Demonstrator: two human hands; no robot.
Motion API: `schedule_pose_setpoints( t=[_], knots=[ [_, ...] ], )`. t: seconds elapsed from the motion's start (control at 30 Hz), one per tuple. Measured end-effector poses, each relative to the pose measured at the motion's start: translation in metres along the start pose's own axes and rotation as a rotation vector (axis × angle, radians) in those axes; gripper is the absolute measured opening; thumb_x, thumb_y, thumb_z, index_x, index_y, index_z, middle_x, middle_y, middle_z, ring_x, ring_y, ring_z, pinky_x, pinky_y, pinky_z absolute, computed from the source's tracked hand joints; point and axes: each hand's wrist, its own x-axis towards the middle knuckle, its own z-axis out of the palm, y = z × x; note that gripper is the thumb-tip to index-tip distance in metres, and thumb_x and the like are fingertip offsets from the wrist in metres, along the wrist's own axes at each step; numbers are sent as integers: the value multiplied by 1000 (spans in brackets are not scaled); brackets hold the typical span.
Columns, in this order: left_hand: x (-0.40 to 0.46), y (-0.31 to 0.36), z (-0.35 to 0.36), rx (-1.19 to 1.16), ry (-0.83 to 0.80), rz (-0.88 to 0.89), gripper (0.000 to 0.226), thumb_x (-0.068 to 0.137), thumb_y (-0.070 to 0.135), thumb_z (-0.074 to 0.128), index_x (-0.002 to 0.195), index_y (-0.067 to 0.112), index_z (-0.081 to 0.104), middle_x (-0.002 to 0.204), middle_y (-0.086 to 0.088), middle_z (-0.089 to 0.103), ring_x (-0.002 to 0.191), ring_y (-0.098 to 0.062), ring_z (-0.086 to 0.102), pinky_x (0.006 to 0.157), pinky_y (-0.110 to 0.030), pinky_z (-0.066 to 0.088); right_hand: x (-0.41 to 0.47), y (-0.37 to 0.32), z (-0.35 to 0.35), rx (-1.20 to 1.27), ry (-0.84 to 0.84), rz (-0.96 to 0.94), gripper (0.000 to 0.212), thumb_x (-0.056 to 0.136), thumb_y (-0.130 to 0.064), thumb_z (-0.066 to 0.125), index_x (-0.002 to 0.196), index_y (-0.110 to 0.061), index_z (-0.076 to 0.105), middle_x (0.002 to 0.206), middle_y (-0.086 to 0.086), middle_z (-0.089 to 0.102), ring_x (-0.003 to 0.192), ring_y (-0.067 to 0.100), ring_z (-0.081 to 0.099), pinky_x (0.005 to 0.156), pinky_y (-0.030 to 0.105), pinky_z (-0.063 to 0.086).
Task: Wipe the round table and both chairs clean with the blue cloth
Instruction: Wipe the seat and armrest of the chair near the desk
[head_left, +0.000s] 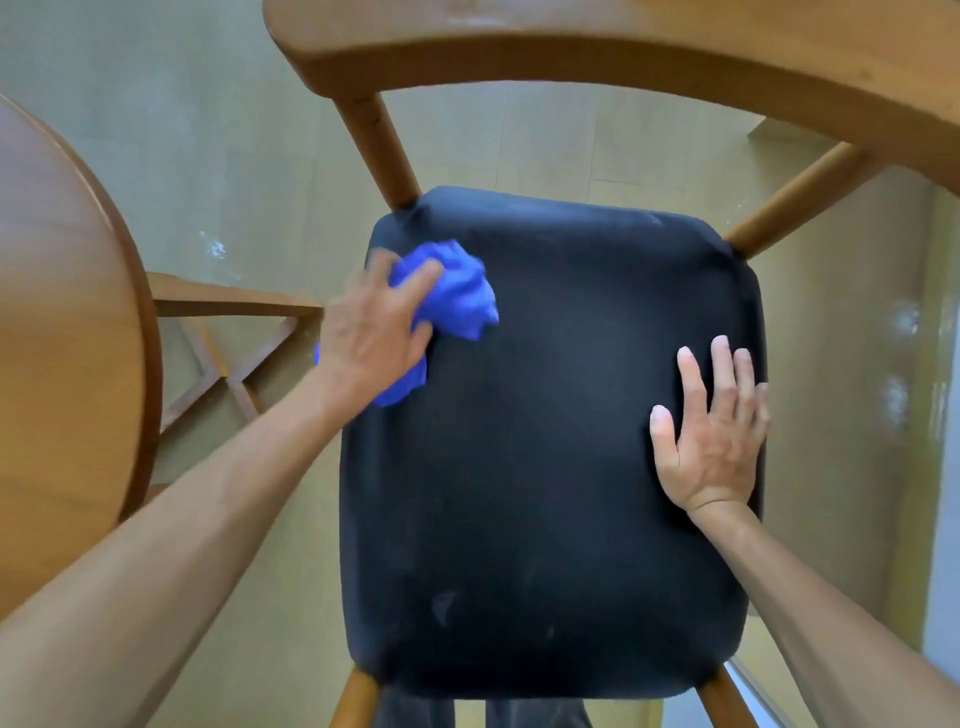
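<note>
The left hand (376, 327) presses the bunched blue cloth (457, 296) onto the far left corner of the chair's (597, 62) black seat (519, 467), fingers curled over the cloth (the hand is blurred). The right hand (714, 431) lies flat on the seat's right edge, fingers straight and slightly spread, holding nothing. The curved wooden backrest arcs across the top. The round table (67, 312) stands just left of the chair, its crossed base showing beneath

Home dining corner: wooden chair (519, 441), round table (62, 312).
</note>
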Motion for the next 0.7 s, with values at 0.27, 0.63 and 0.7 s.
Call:
schedule_pose_setpoints(
  t=[0.27,0.63,0.7],
  knots=[
    [-199,35,-7,-90,-431,369,64,52,27,72,112,27,51,104,-6,44,59,-24,52,38,-24,40,-1,1,-2,4,-20,1,61,92,-40,36,148,-17,33,157,13,24,145,33,18,115,55,17],
    [-63,10,-21,31,-170,-39,53,70,13,69,118,22,51,106,-18,53,72,-38,56,47,-38,45,1,0,-5,-6,-79,7,60,93,-41,35,148,-18,30,158,12,21,145,33,17,115,55,17],
    [-30,13,-20,-12,-125,-257,48,79,14,61,126,19,53,113,-20,48,79,-41,55,57,-41,43,0,0,-5,0,-88,12,60,93,-41,35,148,-18,30,158,12,21,146,33,16,115,55,16]
  ],
)
